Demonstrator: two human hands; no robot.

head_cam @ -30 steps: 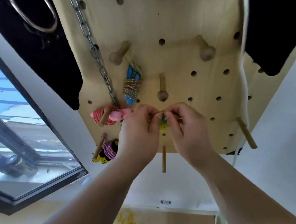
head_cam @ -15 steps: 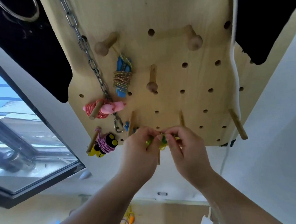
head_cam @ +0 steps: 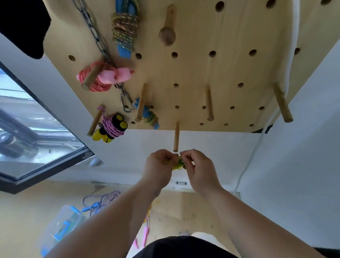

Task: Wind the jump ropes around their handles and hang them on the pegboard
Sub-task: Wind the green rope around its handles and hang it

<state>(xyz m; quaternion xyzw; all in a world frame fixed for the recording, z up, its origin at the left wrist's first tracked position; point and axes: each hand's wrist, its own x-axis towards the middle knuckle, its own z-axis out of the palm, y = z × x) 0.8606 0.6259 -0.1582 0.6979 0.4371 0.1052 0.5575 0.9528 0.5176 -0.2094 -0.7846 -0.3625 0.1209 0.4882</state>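
Jump-rope watch: the green-and-yellow jump rope (head_cam: 178, 164) is bunched up small between both hands, just under the tip of the lowest wooden peg (head_cam: 176, 137) at the bottom edge of the pegboard (head_cam: 231, 70). The left hand (head_cam: 159, 167) has its fingers curled in and pinches one side of the bundle. The right hand (head_cam: 200, 170) pinches the other side, and the fingertips almost meet over it. So little rope shows that I cannot tell whether a hanging loop is free yet.

By the look of it, this is the changeover from winding to hanging. The next move calls for lifting the bundle that last bit, with one hand keeping the coils tight while the other opens a loop and slips it over that slim peg. Let the pinch slacken and the winding may well spring loose.

Four bundles are on the board already:
- a blue-handled rope (head_cam: 125, 26) high up
- a pink rope (head_cam: 103, 78) on its peg beside the metal chain (head_cam: 99, 39)
- a purple rope on yellow-and-black handles (head_cam: 111, 128)
- a second blue-handled bundle (head_cam: 149, 116) low down

Down on the floor sits a clear plastic box (head_cam: 60, 227) with blue clips. Something blue-green shows through its wall, but it is too blurred to name. Just beside the box a loose purple rope (head_cam: 102, 201) lies in a tangle, and a pink one (head_cam: 145, 234) trails nearer the person, so both look like work yet to come
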